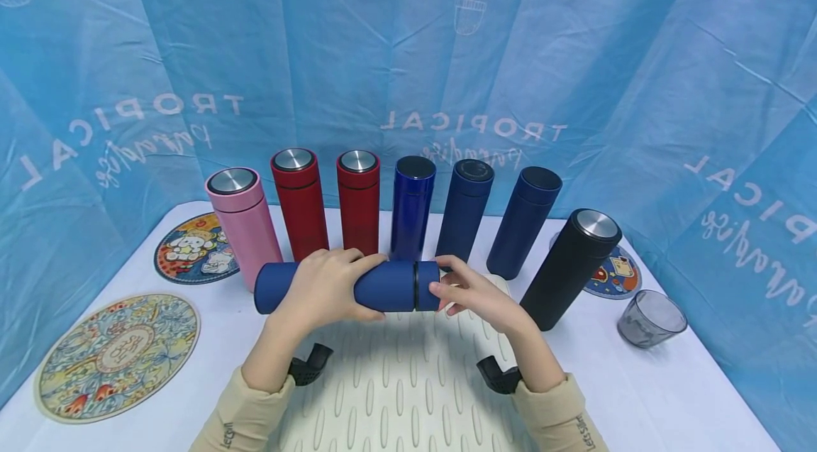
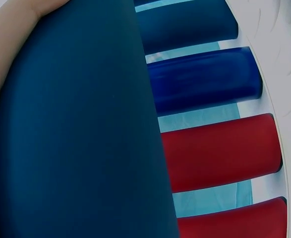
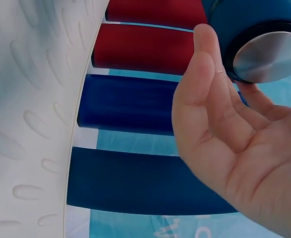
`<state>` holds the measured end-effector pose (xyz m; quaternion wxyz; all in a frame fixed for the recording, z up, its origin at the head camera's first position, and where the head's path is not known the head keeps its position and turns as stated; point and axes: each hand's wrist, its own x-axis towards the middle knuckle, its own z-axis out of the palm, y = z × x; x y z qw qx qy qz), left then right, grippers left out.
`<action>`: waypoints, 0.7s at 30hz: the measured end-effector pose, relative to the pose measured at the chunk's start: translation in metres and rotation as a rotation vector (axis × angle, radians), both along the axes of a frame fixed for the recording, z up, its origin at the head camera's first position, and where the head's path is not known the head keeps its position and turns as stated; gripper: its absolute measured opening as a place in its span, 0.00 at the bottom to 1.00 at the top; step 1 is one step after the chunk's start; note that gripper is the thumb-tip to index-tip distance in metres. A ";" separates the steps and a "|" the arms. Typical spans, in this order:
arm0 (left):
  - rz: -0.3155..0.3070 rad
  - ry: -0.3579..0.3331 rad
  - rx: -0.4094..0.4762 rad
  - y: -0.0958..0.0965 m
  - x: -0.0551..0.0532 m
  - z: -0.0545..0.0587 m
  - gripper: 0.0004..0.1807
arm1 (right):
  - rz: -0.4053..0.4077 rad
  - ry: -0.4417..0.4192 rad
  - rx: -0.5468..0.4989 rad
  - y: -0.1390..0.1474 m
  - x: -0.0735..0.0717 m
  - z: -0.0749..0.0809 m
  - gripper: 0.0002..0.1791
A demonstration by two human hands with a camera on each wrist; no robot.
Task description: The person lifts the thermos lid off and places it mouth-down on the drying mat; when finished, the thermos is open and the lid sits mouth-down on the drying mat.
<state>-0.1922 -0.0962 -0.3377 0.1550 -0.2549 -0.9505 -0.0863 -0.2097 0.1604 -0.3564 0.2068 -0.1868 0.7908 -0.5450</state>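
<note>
A dark blue thermos flask point(image 1: 386, 287) lies sideways in the air above the ribbed cream mat point(image 1: 398, 374). My left hand point(image 1: 325, 285) grips its body from above, fingers and thumb round it. At the flask's right end is its cap point(image 1: 428, 286), beyond a black ring. My right hand point(image 1: 479, 296) has thumb and fingertips at the cap's edge. The right wrist view shows the cap's steel end point(image 3: 269, 57) uncovered, fingers beside it and the palm visible. Dark blue flask body point(image 2: 81, 124) fills much of the left wrist view.
Behind stand a pink flask point(image 1: 245, 225), two red flasks point(image 1: 300, 214), a glossy blue flask point(image 1: 411, 211) and two dark blue flasks point(image 1: 466, 211). A black flask point(image 1: 568, 271) and a grey glass point(image 1: 651, 321) stand right. Round patterned mats point(image 1: 118, 360) lie on the white table point(image 1: 676, 395).
</note>
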 end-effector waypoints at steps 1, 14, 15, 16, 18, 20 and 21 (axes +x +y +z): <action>0.000 0.001 0.001 0.000 0.000 0.000 0.44 | 0.006 0.005 -0.011 0.000 0.000 0.000 0.35; 0.007 -0.005 0.001 -0.001 0.000 0.001 0.45 | 0.068 0.149 -0.064 -0.001 0.002 0.000 0.37; 0.007 -0.004 0.002 -0.001 0.000 0.001 0.45 | 0.072 0.151 -0.066 -0.001 0.002 0.000 0.37; 0.007 -0.003 0.002 -0.001 0.000 0.001 0.45 | 0.073 0.151 -0.066 -0.001 0.003 0.000 0.37; 0.004 -0.002 0.004 -0.001 0.000 0.001 0.45 | 0.069 0.147 -0.057 -0.001 0.003 0.001 0.37; 0.003 0.001 0.004 -0.001 0.000 0.001 0.45 | 0.063 0.139 -0.046 -0.001 0.003 0.001 0.39; 0.002 0.001 0.005 -0.001 0.000 0.001 0.44 | 0.060 0.133 -0.040 0.000 0.003 0.002 0.40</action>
